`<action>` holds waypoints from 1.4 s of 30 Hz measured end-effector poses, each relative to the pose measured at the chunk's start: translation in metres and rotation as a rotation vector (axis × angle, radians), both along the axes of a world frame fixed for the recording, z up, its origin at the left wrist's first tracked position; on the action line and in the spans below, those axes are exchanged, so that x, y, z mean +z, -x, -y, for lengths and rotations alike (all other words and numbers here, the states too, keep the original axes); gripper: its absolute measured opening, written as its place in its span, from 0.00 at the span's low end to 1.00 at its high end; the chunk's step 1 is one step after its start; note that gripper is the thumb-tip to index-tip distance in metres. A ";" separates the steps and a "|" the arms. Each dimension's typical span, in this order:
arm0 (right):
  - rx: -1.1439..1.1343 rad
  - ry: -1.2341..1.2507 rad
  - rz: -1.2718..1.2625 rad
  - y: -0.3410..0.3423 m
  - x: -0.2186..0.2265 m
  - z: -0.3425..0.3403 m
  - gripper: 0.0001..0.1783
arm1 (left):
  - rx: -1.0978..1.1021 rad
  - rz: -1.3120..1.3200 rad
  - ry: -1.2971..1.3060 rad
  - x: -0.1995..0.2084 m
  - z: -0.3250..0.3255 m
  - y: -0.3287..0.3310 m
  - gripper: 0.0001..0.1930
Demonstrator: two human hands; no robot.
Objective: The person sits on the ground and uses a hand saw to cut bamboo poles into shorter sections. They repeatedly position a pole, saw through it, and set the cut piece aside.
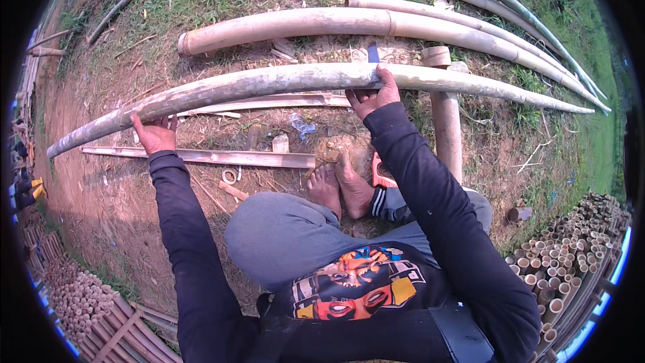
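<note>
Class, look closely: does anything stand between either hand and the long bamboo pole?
Nothing visible does: the right hand holds the long bamboo pole directly, and the left hand touches its near edge.

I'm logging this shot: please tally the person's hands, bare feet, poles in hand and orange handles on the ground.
Hands (left hand, right hand): 2
Bare feet (left foot, right foot): 2
Held pole: 1
Orange handle: 1
Total: 6

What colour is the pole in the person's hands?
The pole is mottled: pale grey-green with whitish and brownish patches, seen best in the head view.
</note>
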State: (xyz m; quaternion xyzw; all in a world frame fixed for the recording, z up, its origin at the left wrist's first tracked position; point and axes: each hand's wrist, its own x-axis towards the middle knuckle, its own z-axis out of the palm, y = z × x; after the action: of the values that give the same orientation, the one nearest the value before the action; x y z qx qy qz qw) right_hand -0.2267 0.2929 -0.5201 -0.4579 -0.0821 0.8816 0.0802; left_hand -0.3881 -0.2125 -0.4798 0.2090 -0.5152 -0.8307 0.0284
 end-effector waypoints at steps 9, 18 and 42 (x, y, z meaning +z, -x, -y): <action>1.126 -0.636 -0.086 -0.025 -0.047 0.032 0.39 | 0.082 0.730 1.005 -0.143 -0.061 -0.139 0.60; 1.623 -2.074 -0.371 -0.086 -0.028 0.087 0.37 | 0.439 0.729 0.580 -0.139 -0.083 -0.126 0.39; 1.143 -2.456 -0.510 -0.047 0.073 0.074 0.37 | -0.042 -0.021 -0.214 0.027 -0.126 -0.118 0.16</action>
State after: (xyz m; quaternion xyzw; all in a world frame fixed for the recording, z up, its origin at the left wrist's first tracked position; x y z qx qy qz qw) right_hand -0.1795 0.2189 -0.4472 0.1761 -0.9585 0.2125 0.0720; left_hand -0.2701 -0.0865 -0.4531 0.1915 -0.4276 -0.8834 -0.0061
